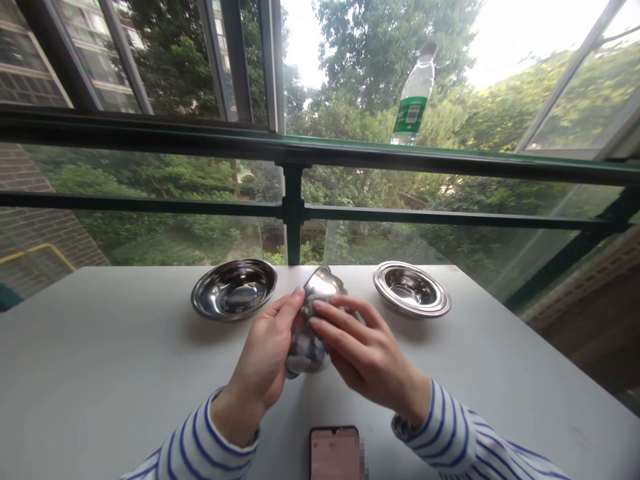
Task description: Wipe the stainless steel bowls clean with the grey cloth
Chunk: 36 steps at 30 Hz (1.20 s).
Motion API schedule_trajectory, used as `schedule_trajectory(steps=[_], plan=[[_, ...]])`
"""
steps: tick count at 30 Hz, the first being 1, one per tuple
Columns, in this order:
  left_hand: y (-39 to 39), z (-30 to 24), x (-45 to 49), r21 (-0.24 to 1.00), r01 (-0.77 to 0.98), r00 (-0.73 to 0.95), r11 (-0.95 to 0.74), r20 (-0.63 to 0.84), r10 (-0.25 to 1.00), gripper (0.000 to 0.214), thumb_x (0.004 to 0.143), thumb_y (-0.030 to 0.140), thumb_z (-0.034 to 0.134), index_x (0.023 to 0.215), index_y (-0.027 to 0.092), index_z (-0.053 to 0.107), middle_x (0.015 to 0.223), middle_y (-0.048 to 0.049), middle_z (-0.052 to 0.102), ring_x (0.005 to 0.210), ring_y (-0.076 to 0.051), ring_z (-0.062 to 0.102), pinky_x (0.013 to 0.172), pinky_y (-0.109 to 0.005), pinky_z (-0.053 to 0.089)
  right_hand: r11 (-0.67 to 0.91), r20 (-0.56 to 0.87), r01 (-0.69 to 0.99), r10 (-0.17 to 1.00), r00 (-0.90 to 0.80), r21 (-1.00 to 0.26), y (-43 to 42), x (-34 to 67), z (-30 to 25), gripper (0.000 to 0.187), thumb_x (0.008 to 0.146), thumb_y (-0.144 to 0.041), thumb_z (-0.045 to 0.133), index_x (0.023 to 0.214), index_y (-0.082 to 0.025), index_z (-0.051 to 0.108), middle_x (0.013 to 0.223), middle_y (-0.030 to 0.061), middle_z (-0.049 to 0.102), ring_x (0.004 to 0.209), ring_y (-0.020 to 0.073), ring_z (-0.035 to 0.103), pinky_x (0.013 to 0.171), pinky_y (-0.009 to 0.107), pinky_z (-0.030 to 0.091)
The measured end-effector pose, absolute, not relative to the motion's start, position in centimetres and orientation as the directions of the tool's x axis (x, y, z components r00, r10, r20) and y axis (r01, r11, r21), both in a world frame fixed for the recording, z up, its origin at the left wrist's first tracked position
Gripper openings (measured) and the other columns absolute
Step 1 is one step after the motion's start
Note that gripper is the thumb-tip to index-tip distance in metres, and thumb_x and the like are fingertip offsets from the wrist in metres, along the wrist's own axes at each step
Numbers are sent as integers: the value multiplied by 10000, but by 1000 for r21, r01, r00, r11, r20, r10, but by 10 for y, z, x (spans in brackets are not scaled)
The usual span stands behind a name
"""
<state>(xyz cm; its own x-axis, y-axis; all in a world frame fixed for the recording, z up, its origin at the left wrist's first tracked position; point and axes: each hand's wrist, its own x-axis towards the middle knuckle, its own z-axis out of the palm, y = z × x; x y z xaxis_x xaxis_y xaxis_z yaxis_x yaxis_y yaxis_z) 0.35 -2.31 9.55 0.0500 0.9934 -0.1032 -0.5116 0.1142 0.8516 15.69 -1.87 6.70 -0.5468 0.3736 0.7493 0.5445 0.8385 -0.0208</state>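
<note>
A shiny steel bowl (309,343) is held tilted above the middle of the white table, its curved outer side toward me. My left hand (269,350) grips it from the left, thumb on the near side and the other fingers hidden behind. Across its right side lie the bent fingers of my right hand (367,347), pressed against the metal. Farther back, a wide steel bowl (235,290) stands to the left of my hands. To their right is a steel bowl with a broad rim (413,289).
A phone (335,453) lies on the white table (125,387) at the near edge of view. Behind the table runs a green railing (200,143) with glass panels. On its top bar stands a clear plastic bottle (413,100) with a green label.
</note>
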Motion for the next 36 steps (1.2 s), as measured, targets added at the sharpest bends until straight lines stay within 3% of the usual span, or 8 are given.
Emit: schedule_trajectory(steps=[3,6,9,11,15,22,29,36], plan=[[-22,95,4,838,-538,38,86,-78,996,147,726,287,671,760,144,665,696,-1,678,607,-78,603,563,-151,469,855,723,519,348,-597,18,-19,157,67,365,844,-149,507,1208,-176,525,1266,72,553,1153,269,446,913,455,449],[-22,96,5,850,-519,28,88,-87,996,152,719,275,675,785,139,672,674,-4,674,618,-92,615,586,-169,487,827,775,554,411,-481,-95,-10,164,69,368,860,-117,473,1221,-180,510,1254,89,555,1128,247,464,916,449,454],[-23,97,5,865,-483,18,134,-144,989,175,723,309,665,729,134,653,589,-3,650,507,-94,581,460,-163,448,799,793,574,461,-398,-177,-6,169,70,369,867,-88,446,1216,-187,513,1238,96,561,1104,231,478,907,436,465],[-23,97,4,869,-471,20,150,-159,987,205,731,339,656,734,134,649,584,-9,650,473,-93,567,425,-163,427,814,783,563,441,-439,-143,-9,167,71,381,860,-91,456,1226,-185,505,1244,96,558,1116,240,468,911,446,462],[-23,97,4,855,-496,80,151,-128,989,231,747,348,644,842,138,661,669,-27,675,542,-112,607,538,-215,499,855,736,518,362,-572,-17,-17,161,71,402,843,-124,498,1240,-181,493,1262,88,549,1140,265,451,911,467,458],[-23,98,5,829,-529,69,182,-172,983,212,768,334,627,810,127,652,650,-25,665,532,-98,601,528,-190,480,802,781,579,455,-428,-151,-9,167,72,379,873,-97,432,1234,-194,494,1228,102,564,1096,236,489,889,443,480],[-22,98,5,814,-554,52,174,-175,983,164,753,295,641,797,139,664,664,-26,679,562,-128,627,513,-216,501,849,710,528,369,-600,4,-18,162,70,384,846,-147,503,1229,-176,506,1267,86,546,1138,273,450,902,472,463],[-23,101,5,805,-556,61,209,-211,976,156,786,267,606,817,127,667,632,-25,676,513,-105,606,487,-189,478,800,764,581,465,-447,-147,-11,167,71,393,870,-104,438,1246,-206,487,1226,98,568,1092,240,489,883,454,481]])
